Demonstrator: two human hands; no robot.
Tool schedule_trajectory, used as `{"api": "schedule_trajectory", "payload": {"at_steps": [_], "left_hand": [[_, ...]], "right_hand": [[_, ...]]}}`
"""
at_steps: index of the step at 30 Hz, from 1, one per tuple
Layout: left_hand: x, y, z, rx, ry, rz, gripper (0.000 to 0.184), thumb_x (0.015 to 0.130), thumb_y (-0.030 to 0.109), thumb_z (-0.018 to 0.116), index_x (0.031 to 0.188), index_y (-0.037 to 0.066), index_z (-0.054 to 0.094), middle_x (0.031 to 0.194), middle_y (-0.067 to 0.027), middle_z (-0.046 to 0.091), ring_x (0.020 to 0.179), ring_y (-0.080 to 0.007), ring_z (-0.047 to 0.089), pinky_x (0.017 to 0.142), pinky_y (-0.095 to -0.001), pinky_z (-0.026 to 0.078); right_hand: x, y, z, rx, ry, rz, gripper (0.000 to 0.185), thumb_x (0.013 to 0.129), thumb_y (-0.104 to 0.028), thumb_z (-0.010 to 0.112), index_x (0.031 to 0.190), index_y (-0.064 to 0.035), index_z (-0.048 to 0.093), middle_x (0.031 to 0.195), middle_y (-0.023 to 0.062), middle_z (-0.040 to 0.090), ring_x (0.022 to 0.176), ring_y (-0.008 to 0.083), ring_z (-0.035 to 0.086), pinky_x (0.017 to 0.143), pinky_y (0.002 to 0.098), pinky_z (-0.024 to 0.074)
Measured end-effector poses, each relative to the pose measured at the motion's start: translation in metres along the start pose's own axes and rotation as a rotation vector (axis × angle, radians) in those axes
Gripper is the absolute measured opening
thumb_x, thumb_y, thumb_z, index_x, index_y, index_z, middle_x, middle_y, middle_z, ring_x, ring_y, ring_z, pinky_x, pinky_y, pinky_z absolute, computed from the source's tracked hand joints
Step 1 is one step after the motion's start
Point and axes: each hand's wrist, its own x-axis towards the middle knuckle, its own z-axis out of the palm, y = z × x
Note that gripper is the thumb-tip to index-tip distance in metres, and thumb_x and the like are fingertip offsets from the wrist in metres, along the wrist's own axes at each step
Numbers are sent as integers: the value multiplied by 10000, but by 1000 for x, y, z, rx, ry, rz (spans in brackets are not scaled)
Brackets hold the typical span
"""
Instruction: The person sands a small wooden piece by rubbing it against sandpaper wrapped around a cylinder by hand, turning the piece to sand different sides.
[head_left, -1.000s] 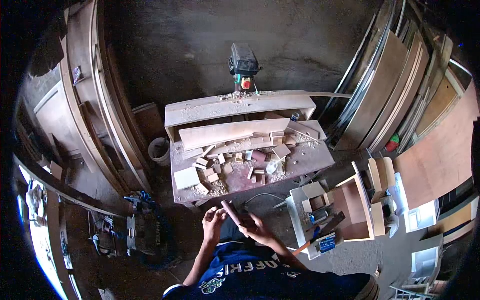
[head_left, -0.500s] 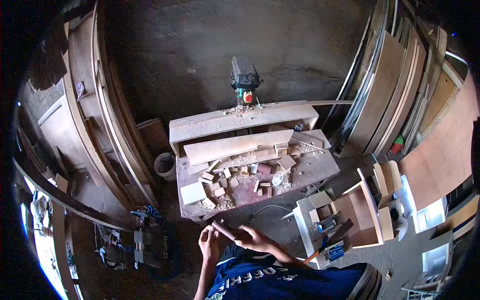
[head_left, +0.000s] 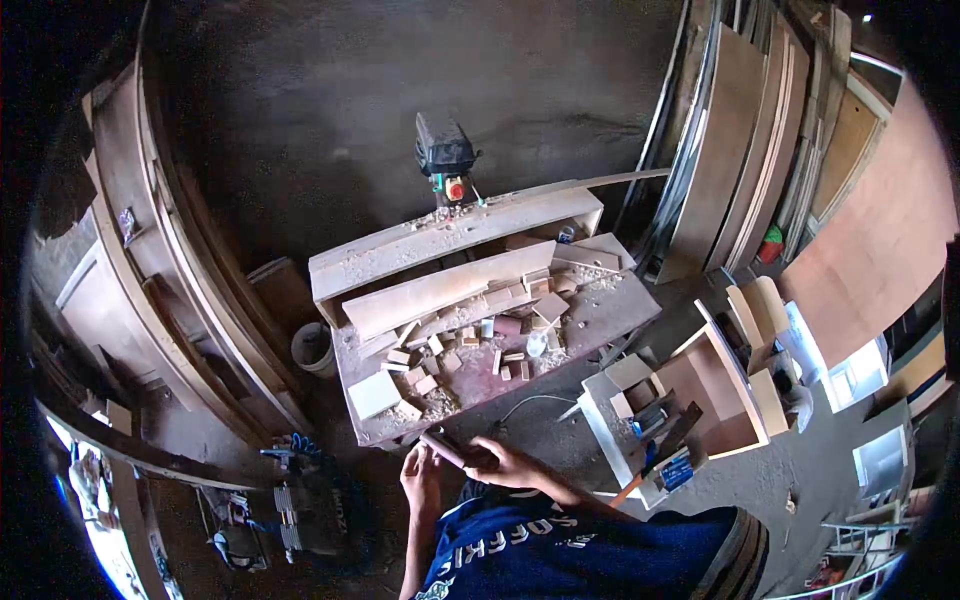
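Observation:
A small brownish block (head_left: 443, 448) is held up between both hands, just in front of the table's near edge. My left hand (head_left: 420, 476) has its fingers closed at the block's left end. Around the block's right end, my right hand (head_left: 495, 464) is wrapped. Beyond the hands, the dusty table (head_left: 600, 338) carries many small wood pieces, shavings, a square pale block (head_left: 374, 395) and a clear cup (head_left: 537, 343). A long pale board (head_left: 450, 288) leans along a wooden box frame.
A drill press (head_left: 445, 150) stands behind the table. To the right is an open wooden box (head_left: 715, 400) with tools, including a blue pack (head_left: 677, 472). A compressor (head_left: 300, 520) and a white bucket (head_left: 313, 348) are at the left; tall boards line both sides.
The camera view has shifted and tilted, so the table appears rotated. The block now lies flatter between my hands, and my right hand has closed further over it.

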Motion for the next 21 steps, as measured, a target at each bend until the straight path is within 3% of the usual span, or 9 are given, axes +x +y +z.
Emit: {"api": "schedule_trajectory", "payload": {"at_steps": [1,5,7,10,12,13,15,18,21], "left_hand": [[5,-4,-6,-15,-43,-11,236,929,213,637,1085,36,629,941,-9,639,823,-82,578,730,-223,466],[13,-16,-2,-66,-18,-35,193,942,147,606,1070,3,621,1021,-52,641,881,-127,599,783,-278,498],[17,-19,-5,-52,-43,-94,208,940,146,606,1080,-8,613,1030,-59,640,897,-136,602,793,-284,503],[16,-22,-8,0,-97,-117,241,941,168,606,1096,-16,592,1016,-65,641,898,-146,602,830,-296,484],[17,-27,-8,-46,-137,-89,256,942,187,607,1102,-13,594,1011,-60,642,899,-142,597,822,-286,471],[17,-22,-3,-59,-142,-89,262,944,192,606,1105,-14,596,1009,-57,641,898,-138,594,813,-279,469],[13,-17,5,-50,-99,-117,275,947,207,605,1102,-20,602,998,-50,637,898,-134,596,800,-267,469],[13,-20,-6,-81,-138,-131,300,950,233,599,1115,-17,600,989,-59,633,898,-141,606,811,-285,494],[14,-19,-10,-110,-134,-162,320,957,266,585,1129,-4,596,981,-64,643,871,-148,625,807,-315,531]], "right_hand": [[-2,-11,0,15,7,-47,710,835,-218,742,1360,64,356,1145,93,596,1034,153,571,923,297,467],[-9,-5,-11,-33,-21,143,755,839,-228,738,1390,63,312,1126,89,608,1003,149,582,899,304,479],[-12,-3,-8,-130,76,12,727,836,-226,736,1377,49,337,1060,68,622,941,142,586,839,295,492],[-11,-15,-10,-116,131,-102,675,833,-219,734,1348,26,374,1020,54,623,913,136,584,793,295,500],[-8,-40,-20,80,-141,172,625,834,-209,728,1318,15,401,1029,58,619,914,128,586,791,287,499],[-8,-17,-11,-72,45,14,645,840,-199,727,1339,7,375,1047,61,611,895,113,583,776,278,498],[-11,-12,-6,65,131,-66,678,847,-183,725,1369,-2,332,1036,54,609,843,103,569,739,274,493],[-20,-20,-12,211,-31,155,689,854,-181,720,1386,-13,316,1018,43,604,815,91,558,688,250,480],[-15,5,-10,-4,7,71,682,850,-208,716,1380,-5,337,936,21,601,763,84,549,653,253,470]]}}
